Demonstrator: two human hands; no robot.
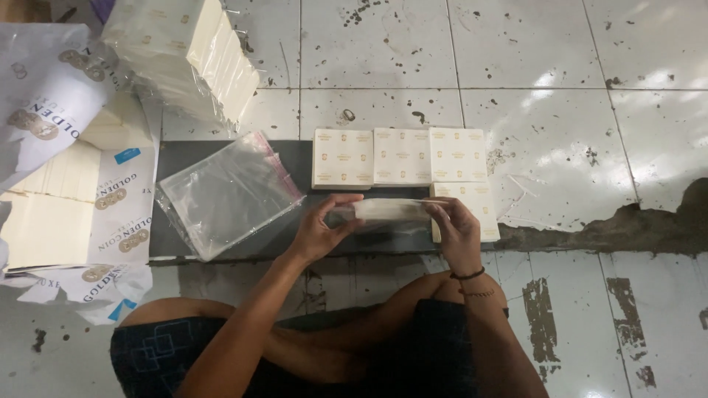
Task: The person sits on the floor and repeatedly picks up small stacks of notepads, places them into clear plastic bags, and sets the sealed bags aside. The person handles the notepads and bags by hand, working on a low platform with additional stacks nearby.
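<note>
My left hand (321, 230) and my right hand (453, 228) hold between them a flat cream pack in a clear plastic bag (387, 212), seen edge-on, one hand at each end. It hovers over a dark board (192, 155) on the floor. Just beyond it lie three cream packs (400, 156) side by side in a row, with another cream pack (476, 199) beneath the right one, partly hidden by my right hand. A loose stack of clear plastic bags (225, 193) lies on the board to the left of my left hand.
A tall wrapped bundle of cream packs (188, 55) stands at the back left. White printed wrappers (44, 96) and more cream stacks (51, 214) fill the left edge. White floor tiles with a broken dark patch (627, 225) lie to the right. My crossed legs are at the bottom.
</note>
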